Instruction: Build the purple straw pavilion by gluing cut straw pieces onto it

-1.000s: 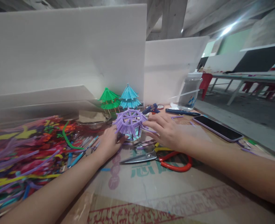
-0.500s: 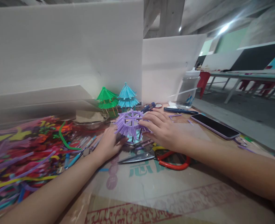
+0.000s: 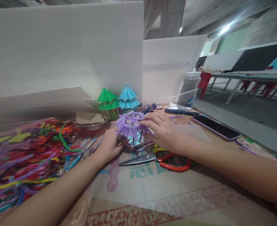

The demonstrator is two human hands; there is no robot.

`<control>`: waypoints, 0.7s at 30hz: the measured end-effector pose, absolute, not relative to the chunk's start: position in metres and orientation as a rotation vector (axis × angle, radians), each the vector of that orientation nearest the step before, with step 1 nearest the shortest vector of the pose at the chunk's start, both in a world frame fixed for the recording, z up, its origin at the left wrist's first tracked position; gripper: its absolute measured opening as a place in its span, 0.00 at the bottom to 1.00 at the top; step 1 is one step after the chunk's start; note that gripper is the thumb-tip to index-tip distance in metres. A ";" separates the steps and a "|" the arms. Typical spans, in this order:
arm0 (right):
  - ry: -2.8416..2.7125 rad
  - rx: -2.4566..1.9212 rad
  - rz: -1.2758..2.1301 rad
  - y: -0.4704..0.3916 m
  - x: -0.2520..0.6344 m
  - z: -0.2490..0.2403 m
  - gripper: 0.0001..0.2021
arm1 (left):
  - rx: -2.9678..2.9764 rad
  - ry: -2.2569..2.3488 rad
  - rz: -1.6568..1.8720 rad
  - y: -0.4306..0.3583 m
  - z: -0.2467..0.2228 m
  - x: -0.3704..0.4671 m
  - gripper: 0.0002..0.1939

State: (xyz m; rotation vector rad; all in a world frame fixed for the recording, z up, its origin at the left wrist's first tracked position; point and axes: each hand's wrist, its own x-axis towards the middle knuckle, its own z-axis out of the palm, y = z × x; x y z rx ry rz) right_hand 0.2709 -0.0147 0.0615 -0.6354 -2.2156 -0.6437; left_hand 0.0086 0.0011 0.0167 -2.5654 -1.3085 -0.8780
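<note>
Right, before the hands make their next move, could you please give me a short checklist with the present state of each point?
1. Purple model upright on its pale blue base: ok.
2. Left hand and right hand at opposite sides of the model: ok.
3. Firm grip by both hands: cannot tell; some fingertips are hidden.
4. Scissors well away from the hands: not ok; they lie just in front, handles near the right hand.
5. Green model and blue model standing, untouched by the hands: ok.
6. Purple strips all firmly attached: cannot tell.
</note>
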 end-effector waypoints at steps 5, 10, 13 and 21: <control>-2.198 -0.551 -0.724 -0.018 0.274 0.063 0.16 | -2.599 -1.279 -0.866 0.000 0.019 0.009 0.22; -2.231 -0.582 -0.755 -0.020 0.274 0.067 0.12 | -2.598 -1.280 -0.879 -0.001 0.020 0.011 0.23; -2.221 -0.589 -0.759 -0.019 0.273 0.067 0.11 | -2.599 -1.290 -0.882 -0.001 0.021 0.011 0.22; -2.245 -0.545 -0.782 -0.018 0.276 0.063 0.19 | -2.634 -1.277 -0.893 -0.001 0.022 0.010 0.18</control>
